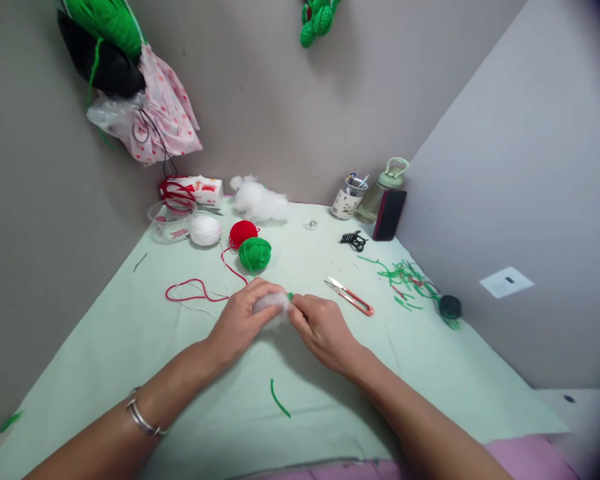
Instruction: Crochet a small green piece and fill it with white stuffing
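Note:
My left hand (pixel 247 312) is closed around a tuft of white fibre stuffing (pixel 271 304) over the middle of the table. My right hand (pixel 323 327) meets it from the right, its fingers curled and pressed together. Between the two hands a small bit of green yarn work (pixel 290 296) shows; most of it is hidden by the right fingers. Just beyond my hands lie a green yarn ball (pixel 255 255), a red yarn ball (pixel 243 234) and a white yarn ball (pixel 206 231). Orange-handled thread snips (pixel 351 297) rest to the right of my right hand.
A larger heap of stuffing (pixel 260 200) sits against the back wall. Green yarn scraps (pixel 405 277) and a black tape roll (pixel 450 307) lie at right. A phone (pixel 390 215), bottle (pixel 380 193) and pen cup (pixel 349 199) stand behind. A clear plastic tub (pixel 173 230) is at left.

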Action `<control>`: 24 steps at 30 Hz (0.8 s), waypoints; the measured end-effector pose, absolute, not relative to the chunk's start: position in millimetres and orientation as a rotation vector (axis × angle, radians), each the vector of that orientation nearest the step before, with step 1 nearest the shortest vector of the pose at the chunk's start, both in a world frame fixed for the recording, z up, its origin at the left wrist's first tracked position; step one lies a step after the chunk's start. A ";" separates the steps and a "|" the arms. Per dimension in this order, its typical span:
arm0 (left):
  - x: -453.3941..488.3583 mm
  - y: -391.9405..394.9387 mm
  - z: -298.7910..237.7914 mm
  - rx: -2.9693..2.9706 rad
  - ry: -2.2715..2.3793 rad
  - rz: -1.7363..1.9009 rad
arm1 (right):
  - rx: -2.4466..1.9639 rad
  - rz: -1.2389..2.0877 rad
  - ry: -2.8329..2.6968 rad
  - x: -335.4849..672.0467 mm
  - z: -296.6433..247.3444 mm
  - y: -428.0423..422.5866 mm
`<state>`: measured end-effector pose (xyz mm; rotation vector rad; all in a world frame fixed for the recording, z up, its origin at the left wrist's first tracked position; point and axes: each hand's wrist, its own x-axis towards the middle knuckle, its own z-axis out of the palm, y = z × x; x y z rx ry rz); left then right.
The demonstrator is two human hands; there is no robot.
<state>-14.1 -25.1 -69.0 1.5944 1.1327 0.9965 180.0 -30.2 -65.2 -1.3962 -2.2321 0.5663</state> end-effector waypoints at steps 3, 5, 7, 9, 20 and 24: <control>-13.3 -24.7 -69.1 1.634 1.169 0.942 | -1.412 0.534 -2.269 179.5 -67.2 -31.1; -12.4 -24.7 -69.8 1.637 1.197 0.931 | -1.412 0.520 -2.281 178.2 -68.2 -31.5; -10.9 -25.1 -71.3 1.639 1.223 0.930 | -1.416 0.503 -2.286 176.5 -68.9 -31.9; -9.2 -26.1 -73.2 1.634 1.237 0.944 | -1.405 0.497 -2.289 174.8 -69.3 -32.6; 2.1 -31.5 -77.1 1.441 1.222 1.173 | -1.209 0.934 -2.024 171.5 -55.8 -40.9; 6.3 -34.8 -69.9 1.339 1.144 1.167 | -1.300 1.098 -1.772 171.3 -56.1 -37.1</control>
